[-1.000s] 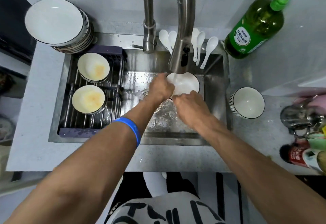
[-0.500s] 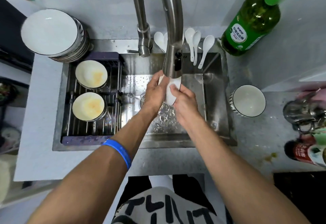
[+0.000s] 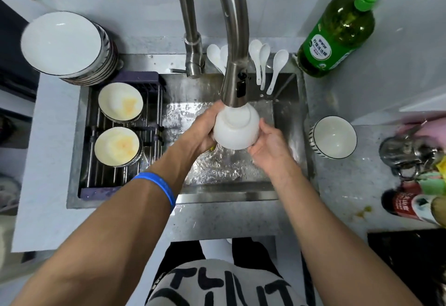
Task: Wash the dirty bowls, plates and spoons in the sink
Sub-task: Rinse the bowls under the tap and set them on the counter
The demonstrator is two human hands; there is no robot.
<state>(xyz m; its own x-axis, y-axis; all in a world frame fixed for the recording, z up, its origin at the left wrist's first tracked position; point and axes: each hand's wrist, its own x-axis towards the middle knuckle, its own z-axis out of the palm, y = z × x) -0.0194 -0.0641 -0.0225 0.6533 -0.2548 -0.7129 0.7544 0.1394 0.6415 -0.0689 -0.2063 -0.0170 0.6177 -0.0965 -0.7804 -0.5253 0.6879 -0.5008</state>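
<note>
— What changed just now?

— I've flipped the white bowl (image 3: 235, 129) base-up under the faucet (image 3: 235, 86), over the sink (image 3: 284, 112); my left hand (image 3: 205, 129) grips one side, my right hand (image 3: 268, 141) cups the other. Outside rinsing, I'd judge.

— What's in the containers?

— The rack (image 3: 120, 186) holds two stained bowls (image 3: 118, 146); the striped bowl (image 3: 334, 136) looks empty.

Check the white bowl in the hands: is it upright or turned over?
Turned over. The white bowl shows its foot ring facing up under the faucet, gripped between the left hand and right hand.
</note>
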